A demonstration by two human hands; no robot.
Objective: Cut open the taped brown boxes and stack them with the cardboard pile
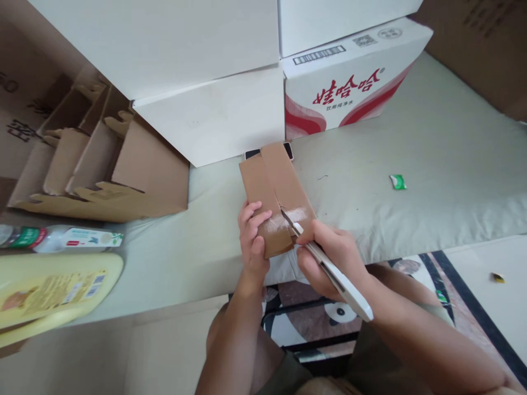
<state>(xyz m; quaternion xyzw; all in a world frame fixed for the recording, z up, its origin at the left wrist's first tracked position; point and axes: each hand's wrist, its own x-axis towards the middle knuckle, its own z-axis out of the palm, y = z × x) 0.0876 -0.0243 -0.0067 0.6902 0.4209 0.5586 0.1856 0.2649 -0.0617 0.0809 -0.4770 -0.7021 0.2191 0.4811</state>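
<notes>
A small brown cardboard box (284, 178) with clear tape across its near end is tilted in front of me. My left hand (254, 236) grips its left side, thumb and fingers on the near left corner. My right hand (327, 252) is wrapped round a white utility knife (340, 280). Its dark blade is out and touches the box at the middle seam, by the shiny tape. Partly hidden behind the far end of the box lies a phone (289, 151).
White cartons (209, 118) and a red-lettered carton (349, 90) stand at the back. On the left are a cardboard divider box (135, 170), a plastic bottle (61, 237) and a yellow jug (57, 285). A green wrapper (398, 182) lies right on the pale cloth (444, 208).
</notes>
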